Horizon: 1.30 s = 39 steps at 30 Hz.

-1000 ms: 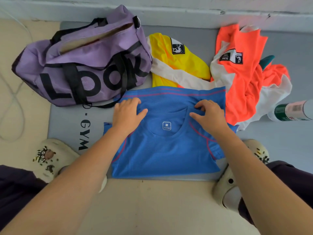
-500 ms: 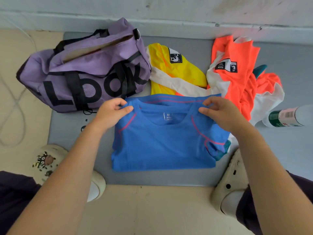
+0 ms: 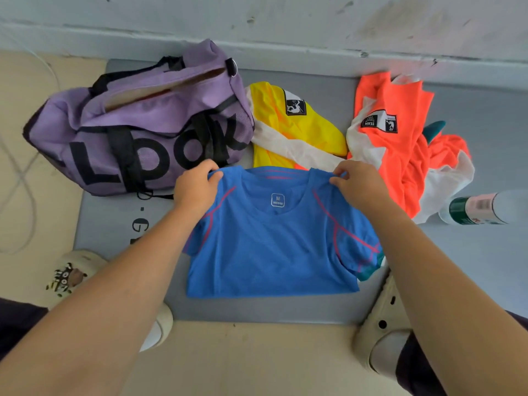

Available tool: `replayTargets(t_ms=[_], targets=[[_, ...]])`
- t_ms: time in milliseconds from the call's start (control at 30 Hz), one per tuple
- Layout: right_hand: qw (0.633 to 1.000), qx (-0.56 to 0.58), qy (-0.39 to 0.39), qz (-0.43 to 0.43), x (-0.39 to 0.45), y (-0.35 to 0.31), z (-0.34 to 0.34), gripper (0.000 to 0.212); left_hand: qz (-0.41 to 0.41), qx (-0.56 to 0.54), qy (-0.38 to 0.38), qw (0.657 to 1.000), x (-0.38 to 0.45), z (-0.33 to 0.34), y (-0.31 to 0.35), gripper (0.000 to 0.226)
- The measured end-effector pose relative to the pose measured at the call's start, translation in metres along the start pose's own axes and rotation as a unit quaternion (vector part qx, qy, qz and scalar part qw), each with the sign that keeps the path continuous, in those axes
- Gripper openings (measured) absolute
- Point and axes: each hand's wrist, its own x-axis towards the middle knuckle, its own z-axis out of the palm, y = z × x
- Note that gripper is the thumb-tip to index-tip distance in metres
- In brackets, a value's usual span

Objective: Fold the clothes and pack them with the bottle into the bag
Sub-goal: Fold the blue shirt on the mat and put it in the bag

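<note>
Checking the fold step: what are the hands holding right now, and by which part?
Both hold the blue shirt: the left hand pinches its left shoulder edge, the right hand pinches its right shoulder edge, either side of the neckline.

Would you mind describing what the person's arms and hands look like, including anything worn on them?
Both forearms are bare right up to the frame edge: no sleeves, cuffs or gloves show. The left hand and right hand carry no visible rings, watch, bracelets or markings, and no cables or straps run along either arm. Nails cannot be made out clearly.
</note>
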Motion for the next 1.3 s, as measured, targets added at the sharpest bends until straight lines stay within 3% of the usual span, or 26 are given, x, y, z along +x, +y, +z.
replayTargets(t_ms=[167, 267, 400, 500, 567, 667, 767, 833, 900, 1000, 1100, 1167, 1233, 1300], targets=[[0.999, 0.023, 0.020, 0.013, -0.014, 0.005, -0.004, 0.024, 0.084, 0.117, 0.027, 0.989, -0.024, 0.010, 0.010, 0.039], [0.999, 0.015, 0.028, 0.020, -0.032, 0.017, -0.009, 0.028, 0.182, 0.127, 0.041, 0.974, -0.063, 0.027, 0.021, 0.038], [0.997, -0.028, -0.038, 0.065, -0.055, 0.039, -0.015, 0.034, 0.170, 0.132, -0.146, 0.966, -0.110, 0.063, 0.030, 0.057], [0.981, -0.133, -0.113, 0.088, -0.062, 0.054, -0.026, 0.032, 0.148, 0.180, -0.205, 0.951, -0.124, 0.080, 0.029, 0.071], [0.983, -0.137, -0.071, 0.100, -0.062, 0.059, -0.037, 0.026, 0.145, 0.168, -0.219, 0.950, -0.124, 0.080, 0.030, 0.074], [0.989, -0.084, 0.086, 0.088, -0.064, 0.059, -0.047, 0.016, 0.146, 0.153, -0.243, 0.947, -0.123, 0.072, 0.026, 0.076], [0.979, -0.062, 0.173, 0.087, -0.082, 0.056, -0.038, 0.023, 0.142, 0.141, -0.207, 0.958, -0.134, 0.063, 0.016, 0.072], [0.974, 0.014, 0.199, 0.103, -0.104, 0.056, -0.021, 0.020, 0.108, 0.093, -0.124, 0.982, -0.146, 0.056, 0.009, 0.063], [0.956, 0.130, 0.198, 0.171, -0.127, 0.059, 0.001, 0.010, 0.018, 0.012, -0.009, 1.000, -0.160, 0.051, -0.001, 0.049], [0.926, 0.217, 0.120, 0.284, -0.157, 0.067, 0.040, 0.007, -0.183, -0.106, 0.087, 0.974, -0.180, 0.041, -0.025, 0.039], [0.919, 0.239, 0.052, 0.310, -0.176, 0.077, 0.071, 0.022, -0.299, -0.148, 0.072, 0.940, -0.188, 0.032, -0.051, 0.041], [0.898, 0.275, 0.043, 0.340, -0.181, 0.083, 0.081, 0.028, -0.335, -0.170, 0.012, 0.927, -0.186, 0.028, -0.066, 0.027], [0.873, 0.317, 0.036, 0.368, -0.183, 0.088, 0.086, 0.024, -0.355, -0.196, -0.060, 0.912, -0.184, 0.026, -0.075, 0.014], [0.867, 0.329, 0.022, 0.374, -0.186, 0.094, 0.088, 0.015, -0.359, -0.176, -0.113, 0.910, -0.185, 0.025, -0.082, 0.019]])
